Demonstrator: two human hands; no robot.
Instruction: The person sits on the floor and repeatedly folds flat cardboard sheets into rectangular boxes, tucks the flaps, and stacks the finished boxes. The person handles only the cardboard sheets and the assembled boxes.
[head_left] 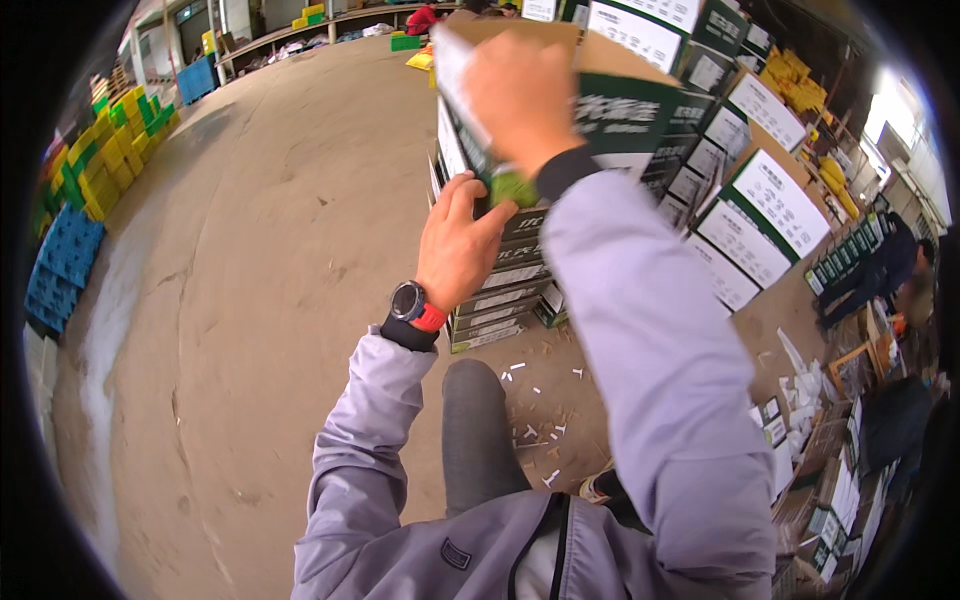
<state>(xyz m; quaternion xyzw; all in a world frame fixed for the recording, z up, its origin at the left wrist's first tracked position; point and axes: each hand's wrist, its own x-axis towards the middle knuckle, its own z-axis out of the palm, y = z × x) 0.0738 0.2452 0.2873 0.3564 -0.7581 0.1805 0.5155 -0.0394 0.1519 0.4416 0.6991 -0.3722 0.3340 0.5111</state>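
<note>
A tall stack of green and white cartons [498,283] stands in front of me. Its top carton [622,112] has its brown flaps raised. My left hand [462,240], with a dark watch on a red strap at the wrist, grips the near left edge of this carton, fingers on the outside and thumb bent over. Close to the thumb shows a yellow-green thing [513,189], too blurred to name. Above it, my right hand [522,100] is curled against a white-faced flap [455,75]. Motion smears its fingers, and what they hold is hidden.
More cartons [760,215] are piled to the right, some with open flaps. White scraps [530,432] litter the floor by my knee. Blue pallets [65,262] and yellow-green crates [110,160] stand far left. A person [880,275] bends at the right.
</note>
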